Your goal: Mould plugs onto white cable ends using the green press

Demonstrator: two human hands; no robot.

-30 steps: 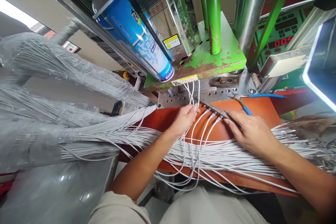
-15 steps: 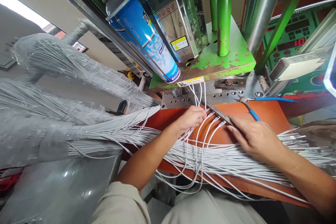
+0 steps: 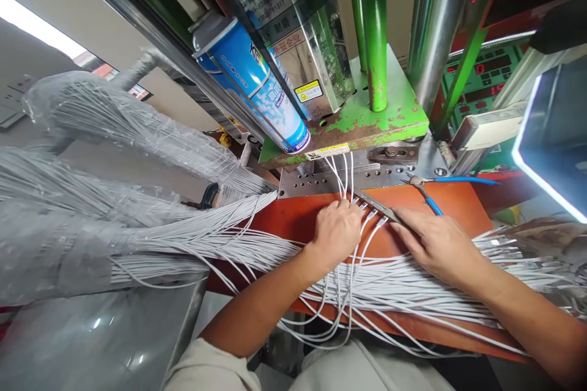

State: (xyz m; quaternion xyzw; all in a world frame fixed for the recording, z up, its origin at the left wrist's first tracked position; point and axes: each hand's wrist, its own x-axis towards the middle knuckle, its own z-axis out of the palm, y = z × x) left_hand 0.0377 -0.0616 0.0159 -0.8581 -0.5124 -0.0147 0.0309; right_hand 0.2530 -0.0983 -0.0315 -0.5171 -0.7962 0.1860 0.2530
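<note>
Orange worktop [image 3: 287, 217] — slim gry bar [image 3: 376, 205], thin wht cables [image 3: 394, 287]

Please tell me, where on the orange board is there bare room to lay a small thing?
Two patches of the board look bare: one between the pliers and the right hand, one left of the left hand, between the steel plate and the white cables. It is crowded along the near side, under those cables, and around the metal strip with its plugs.
</note>
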